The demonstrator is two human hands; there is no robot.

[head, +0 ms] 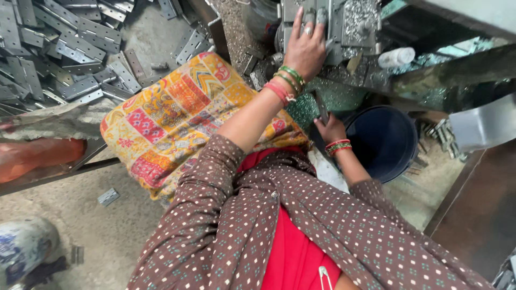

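Head view: two hands at a metal machine, one dark bucket below.
Left hand (305, 48) flat, fingers spread on machine (344, 24), gripping nothing; right hand (329, 129) curled at bucket (384, 142) rim, grip unclear. One patterned cushion (177, 115); hinge pile (59, 48) uncountable.

Left hand (305, 49) stretched far forward, fingers spread flat, palm down, wrist ringed with green and red bangles. Right hand (330, 129) held lower and nearer, fingers curled, wrist bangled likewise. Both sleeves brown, dotted.
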